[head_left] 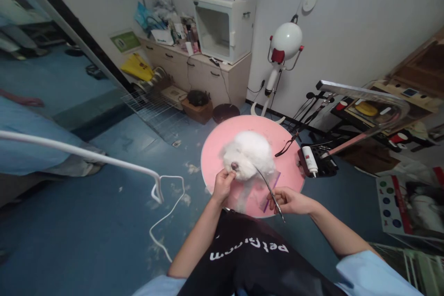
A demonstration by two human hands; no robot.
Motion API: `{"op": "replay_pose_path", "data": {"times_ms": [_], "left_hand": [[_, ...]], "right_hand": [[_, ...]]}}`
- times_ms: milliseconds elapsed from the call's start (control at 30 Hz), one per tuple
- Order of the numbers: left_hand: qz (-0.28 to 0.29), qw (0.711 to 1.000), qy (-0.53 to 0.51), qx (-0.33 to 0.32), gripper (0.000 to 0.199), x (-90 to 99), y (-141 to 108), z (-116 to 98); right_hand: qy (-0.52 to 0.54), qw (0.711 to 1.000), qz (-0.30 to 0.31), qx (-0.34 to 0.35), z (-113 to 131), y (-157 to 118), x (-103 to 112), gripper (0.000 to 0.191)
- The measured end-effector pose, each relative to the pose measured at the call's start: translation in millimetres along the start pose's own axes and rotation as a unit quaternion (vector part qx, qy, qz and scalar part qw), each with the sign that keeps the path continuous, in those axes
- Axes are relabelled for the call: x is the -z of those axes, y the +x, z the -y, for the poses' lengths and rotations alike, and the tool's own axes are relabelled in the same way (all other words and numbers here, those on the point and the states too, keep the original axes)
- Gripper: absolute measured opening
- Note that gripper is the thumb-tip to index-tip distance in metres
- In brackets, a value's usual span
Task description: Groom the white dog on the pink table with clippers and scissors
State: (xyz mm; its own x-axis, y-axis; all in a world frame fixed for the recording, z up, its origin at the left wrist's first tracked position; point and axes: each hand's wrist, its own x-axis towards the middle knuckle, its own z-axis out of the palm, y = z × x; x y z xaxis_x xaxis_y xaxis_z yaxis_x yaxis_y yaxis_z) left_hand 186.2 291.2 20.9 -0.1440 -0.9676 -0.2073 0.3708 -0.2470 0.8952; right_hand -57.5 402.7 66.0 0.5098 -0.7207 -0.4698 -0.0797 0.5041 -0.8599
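Observation:
On a round pink grooming table [215,143] a fluffy white dog [252,148] rests with its nose towards me. My left hand [223,184] is closed, thumb and fingers pinching the fur at the dog's muzzle. Long metal scissors [266,183] are in my right hand [285,200], their blades against the fur on the side of the dog's head. A purple-edged, see-through item [274,185] lies beneath the scissors, partly covered by my fingers. Loose white fur [244,196] is scattered on the table near its front edge.
A black tray [324,166] with a white bottle [310,159] adjoins the table's right side, under a metal grooming arm [364,95]. A white dryer on a stand [286,39] is behind. At left are a white tube [86,153] and another person's blue clothing [34,134].

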Motion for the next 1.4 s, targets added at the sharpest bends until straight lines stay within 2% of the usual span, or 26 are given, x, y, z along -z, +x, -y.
{"op": "replay_pose_path", "data": {"times_ms": [200, 400, 633, 833, 967, 1100, 1300, 1400], "left_hand": [[-0.002, 1.000, -0.008, 0.022, 0.027, -9.5, -5.2, -7.0], [0.005, 1.000, -0.020, 0.016, 0.025, -12.8, -7.2, -8.9], [0.012, 0.999, -0.029, 0.013, 0.025, -16.5, -9.0, -10.2], [0.026, 0.998, -0.056, 0.013, 0.028, -18.3, -9.8, -8.2], [0.040, 0.997, -0.064, 0.023, 0.029, -17.3, -8.0, 0.6], [0.053, 0.994, -0.088, 0.028, 0.031, -15.9, -6.6, 8.6], [0.078, 0.989, -0.122, 0.043, 0.036, -15.9, -7.9, 14.4], [0.086, 0.985, -0.139, 0.050, 0.036, -16.3, -8.5, 17.1]], "right_hand": [[-0.040, 0.999, 0.015, 0.013, 18.2, 2.2, 5.8, 0.055], [-0.046, 0.999, 0.001, -0.025, 30.8, 4.3, 13.4, 0.050], [-0.122, 0.992, -0.008, -0.014, 55.5, 8.9, 14.6, 0.047], [-0.140, 0.989, -0.005, -0.045, 70.7, 6.1, 17.0, 0.040], [-0.214, 0.976, -0.008, -0.039, 86.4, 5.0, 16.2, 0.041], [-0.245, 0.966, -0.016, -0.085, 106.2, 8.3, 13.8, 0.032], [-0.331, 0.937, -0.026, -0.111, 134.3, 11.3, 9.0, 0.035], [-0.342, 0.928, -0.026, -0.145, 144.4, 11.3, 11.7, 0.032]]}}
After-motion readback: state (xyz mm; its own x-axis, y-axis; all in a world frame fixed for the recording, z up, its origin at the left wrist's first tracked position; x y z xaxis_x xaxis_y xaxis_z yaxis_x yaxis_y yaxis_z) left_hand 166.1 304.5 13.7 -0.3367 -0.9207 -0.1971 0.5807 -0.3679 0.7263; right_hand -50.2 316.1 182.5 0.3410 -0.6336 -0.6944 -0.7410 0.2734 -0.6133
